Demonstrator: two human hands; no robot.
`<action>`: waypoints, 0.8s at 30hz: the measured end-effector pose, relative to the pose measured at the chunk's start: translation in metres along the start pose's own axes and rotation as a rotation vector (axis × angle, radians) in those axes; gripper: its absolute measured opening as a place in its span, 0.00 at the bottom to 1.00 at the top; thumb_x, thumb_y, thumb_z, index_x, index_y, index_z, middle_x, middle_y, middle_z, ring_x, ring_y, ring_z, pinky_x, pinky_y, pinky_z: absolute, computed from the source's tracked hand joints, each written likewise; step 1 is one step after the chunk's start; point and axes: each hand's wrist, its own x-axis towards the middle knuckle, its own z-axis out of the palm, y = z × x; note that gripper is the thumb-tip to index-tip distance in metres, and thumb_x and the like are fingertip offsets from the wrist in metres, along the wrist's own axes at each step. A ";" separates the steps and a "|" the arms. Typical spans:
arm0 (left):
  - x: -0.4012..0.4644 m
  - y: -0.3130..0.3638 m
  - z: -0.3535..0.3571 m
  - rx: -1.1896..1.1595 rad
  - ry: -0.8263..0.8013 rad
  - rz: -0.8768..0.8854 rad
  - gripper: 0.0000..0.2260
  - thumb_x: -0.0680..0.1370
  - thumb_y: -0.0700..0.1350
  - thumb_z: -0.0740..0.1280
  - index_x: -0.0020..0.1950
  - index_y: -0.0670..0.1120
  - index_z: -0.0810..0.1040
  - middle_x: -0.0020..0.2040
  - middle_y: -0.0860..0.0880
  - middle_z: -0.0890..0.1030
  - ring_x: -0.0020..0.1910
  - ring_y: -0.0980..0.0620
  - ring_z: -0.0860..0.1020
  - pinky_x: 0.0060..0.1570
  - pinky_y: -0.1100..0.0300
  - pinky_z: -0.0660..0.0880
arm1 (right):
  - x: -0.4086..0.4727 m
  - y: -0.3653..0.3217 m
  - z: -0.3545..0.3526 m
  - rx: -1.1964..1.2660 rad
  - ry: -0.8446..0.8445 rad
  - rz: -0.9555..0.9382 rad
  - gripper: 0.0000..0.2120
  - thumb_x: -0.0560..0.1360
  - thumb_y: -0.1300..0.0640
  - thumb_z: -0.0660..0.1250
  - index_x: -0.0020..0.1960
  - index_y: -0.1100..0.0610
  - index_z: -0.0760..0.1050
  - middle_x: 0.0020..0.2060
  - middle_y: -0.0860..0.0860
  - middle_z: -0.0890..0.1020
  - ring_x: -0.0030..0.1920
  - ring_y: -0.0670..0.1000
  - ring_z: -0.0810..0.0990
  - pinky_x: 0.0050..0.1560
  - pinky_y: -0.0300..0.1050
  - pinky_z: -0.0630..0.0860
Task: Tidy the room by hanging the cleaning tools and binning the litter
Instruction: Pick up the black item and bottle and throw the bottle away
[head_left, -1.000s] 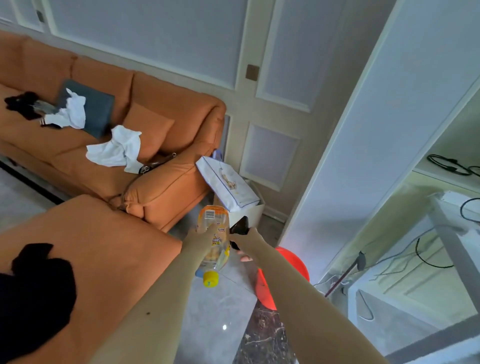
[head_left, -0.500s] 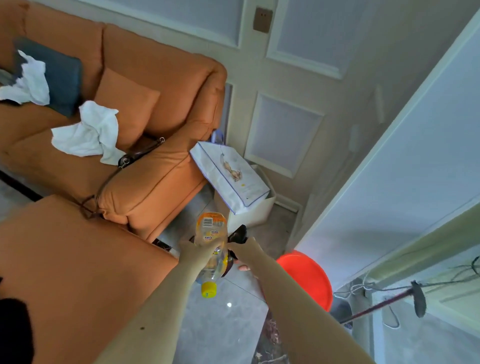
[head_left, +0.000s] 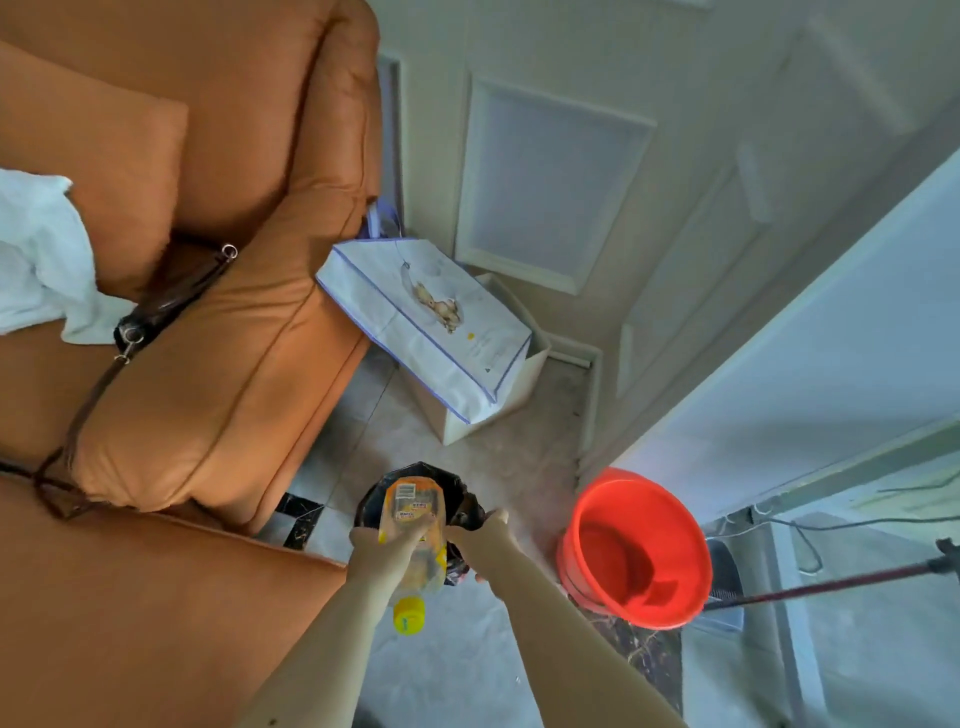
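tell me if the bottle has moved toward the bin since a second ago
Yes. The bottle in the left hand now overlaps the black-lined bin between the sofa and red bucket; earlier no bin showed beyond it. The camera moved too.

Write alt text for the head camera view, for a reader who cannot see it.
A left hand holds a plastic bottle, yellow cap toward the camera, over a bin lined with a black bag, while the right hand grips the bag's edge. An orange sofa stands left, a red bucket right.
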 end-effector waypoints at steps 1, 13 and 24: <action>0.008 0.000 0.001 0.011 -0.055 -0.025 0.41 0.65 0.58 0.76 0.68 0.40 0.62 0.60 0.39 0.76 0.58 0.40 0.77 0.61 0.44 0.75 | 0.011 0.000 0.005 0.006 0.002 0.028 0.22 0.73 0.53 0.68 0.58 0.58 0.59 0.48 0.54 0.72 0.45 0.55 0.72 0.30 0.40 0.70; 0.140 -0.010 0.023 0.128 -0.209 -0.067 0.36 0.74 0.59 0.67 0.75 0.44 0.61 0.71 0.43 0.68 0.65 0.42 0.70 0.61 0.48 0.68 | 0.114 0.005 0.055 -0.068 -0.040 0.094 0.21 0.75 0.56 0.60 0.68 0.56 0.67 0.54 0.58 0.76 0.51 0.54 0.76 0.57 0.51 0.75; 0.150 -0.010 0.034 0.273 -0.282 -0.085 0.29 0.77 0.56 0.63 0.74 0.44 0.62 0.71 0.44 0.67 0.65 0.43 0.69 0.57 0.52 0.68 | 0.121 0.015 0.040 0.060 -0.127 0.240 0.02 0.79 0.62 0.59 0.51 0.58 0.67 0.49 0.55 0.73 0.47 0.54 0.72 0.46 0.42 0.73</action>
